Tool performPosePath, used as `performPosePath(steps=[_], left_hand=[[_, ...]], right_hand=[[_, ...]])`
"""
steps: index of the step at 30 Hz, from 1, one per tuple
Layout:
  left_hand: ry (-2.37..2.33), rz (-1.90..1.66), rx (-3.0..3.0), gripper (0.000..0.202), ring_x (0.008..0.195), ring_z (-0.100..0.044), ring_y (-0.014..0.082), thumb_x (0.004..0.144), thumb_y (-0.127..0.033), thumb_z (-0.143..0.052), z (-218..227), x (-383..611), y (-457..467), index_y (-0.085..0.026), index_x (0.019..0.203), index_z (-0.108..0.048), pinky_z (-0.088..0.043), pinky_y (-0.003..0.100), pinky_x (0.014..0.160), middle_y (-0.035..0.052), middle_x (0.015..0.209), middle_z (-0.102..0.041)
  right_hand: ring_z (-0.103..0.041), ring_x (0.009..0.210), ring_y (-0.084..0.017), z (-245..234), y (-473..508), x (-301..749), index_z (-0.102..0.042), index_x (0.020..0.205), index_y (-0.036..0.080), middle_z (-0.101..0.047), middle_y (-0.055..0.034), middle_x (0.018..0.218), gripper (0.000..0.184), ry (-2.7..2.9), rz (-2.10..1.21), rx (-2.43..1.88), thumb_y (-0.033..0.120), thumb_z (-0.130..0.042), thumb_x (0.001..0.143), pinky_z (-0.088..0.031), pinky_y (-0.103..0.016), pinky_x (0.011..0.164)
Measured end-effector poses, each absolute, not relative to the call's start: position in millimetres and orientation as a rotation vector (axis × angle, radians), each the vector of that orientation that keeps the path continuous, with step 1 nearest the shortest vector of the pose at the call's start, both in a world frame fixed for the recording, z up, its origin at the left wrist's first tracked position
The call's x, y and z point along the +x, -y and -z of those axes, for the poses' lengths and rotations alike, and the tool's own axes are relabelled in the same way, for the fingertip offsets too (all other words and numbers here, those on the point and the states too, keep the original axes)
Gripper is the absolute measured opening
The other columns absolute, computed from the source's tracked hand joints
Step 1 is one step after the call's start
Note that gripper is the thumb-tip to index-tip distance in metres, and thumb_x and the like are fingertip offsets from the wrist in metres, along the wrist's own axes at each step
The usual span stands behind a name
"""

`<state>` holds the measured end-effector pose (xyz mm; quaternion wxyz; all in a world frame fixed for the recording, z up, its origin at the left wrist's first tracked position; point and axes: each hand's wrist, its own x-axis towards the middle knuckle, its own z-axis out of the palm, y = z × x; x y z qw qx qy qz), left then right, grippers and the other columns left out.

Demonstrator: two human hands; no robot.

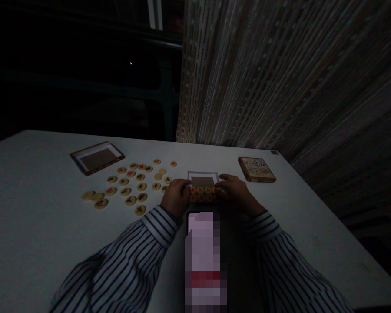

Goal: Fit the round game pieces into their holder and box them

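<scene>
A small open box (203, 181) with pale inner walls and a brown bottom sits on the table in front of me. Two rows of round Chinese chess pieces (200, 190) with red characters fill its near part. My left hand (176, 198) is closed on the box's left side, fingers curled at the edge. On the opposite side, my right hand (238, 194) grips the right edge, with thumb and fingers around the corner. Loose chess pieces (141, 187), several marked in black and some in red, lie scattered left of my left hand. A few show blank faces.
The white table (45, 226) carries an open tray-like lid (99, 157) at the back left. A closed box with a printed top (256, 168) lies at the right. Below my hands is a lit, pixelated screen (202, 252). A string curtain (234, 78) hangs behind the table.
</scene>
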<state>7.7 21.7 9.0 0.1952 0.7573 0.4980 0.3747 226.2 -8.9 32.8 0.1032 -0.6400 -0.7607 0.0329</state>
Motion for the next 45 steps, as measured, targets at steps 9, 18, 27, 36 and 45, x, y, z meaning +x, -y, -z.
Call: performPosePath(steps=[9, 18, 27, 36, 45], left_hand=[[-1.396, -1.074, 2.127, 0.023, 0.091, -0.06, 0.0199, 0.074, -0.016, -0.049, -8, 7, -21, -0.015, 0.091, -0.065, -0.048, 0.037, 0.084, 0.0084, 0.093, -0.066], [-1.405, -1.032, 2.127, 0.025, 0.091, -0.06, 0.0202, 0.075, -0.016, -0.049, -9, 7, -21, -0.012, 0.094, -0.065, -0.048, 0.037, 0.084, 0.0098, 0.094, -0.066], [-1.398, -1.059, 2.132, 0.024, 0.09, -0.061, 0.0201, 0.074, -0.016, -0.049, -8, 7, -21, -0.015, 0.093, -0.065, -0.049, 0.037, 0.084, 0.0087, 0.094, -0.067], [-1.411, -1.053, 2.12, 0.024, 0.088, -0.062, 0.0188, 0.075, -0.016, -0.049, -9, 6, -20, -0.014, 0.094, -0.064, -0.05, 0.035, 0.082, 0.009, 0.094, -0.067], [-1.433, -1.009, 2.115, 0.025, 0.085, -0.063, 0.0184, 0.075, -0.017, -0.05, -9, 7, -18, -0.016, 0.096, -0.064, -0.05, 0.035, 0.082, 0.0076, 0.091, -0.068]], right_hand=[[-0.045, 0.115, -0.028, -30, 8, 228, -0.066, 0.104, 0.026, -0.051, -0.0107, 0.126, 0.027, 2.252, -0.088, -1.862, 0.034, -0.053, 0.081, -0.04, -0.048, 0.088], [-0.045, 0.116, -0.026, -31, 9, 227, -0.065, 0.103, 0.025, -0.052, -0.0106, 0.125, 0.027, 2.235, -0.087, -1.861, 0.034, -0.056, 0.08, -0.039, -0.046, 0.091], [-0.045, 0.116, -0.027, -33, 11, 227, -0.064, 0.104, 0.024, -0.052, -0.0107, 0.125, 0.028, 2.232, -0.091, -1.855, 0.035, -0.052, 0.081, -0.039, -0.047, 0.09], [-0.062, 0.075, -0.017, -45, 15, 225, -0.062, 0.105, 0.018, -0.069, -0.0055, 0.085, 0.03, 1.953, -0.161, -1.999, 0.025, -0.043, 0.082, -0.044, -0.027, 0.067], [-0.065, 0.075, -0.017, -39, 16, 222, -0.061, 0.111, 0.018, -0.071, -0.0056, 0.085, 0.035, 2.035, -0.302, -2.039, 0.03, -0.044, 0.083, -0.045, -0.025, 0.064]])
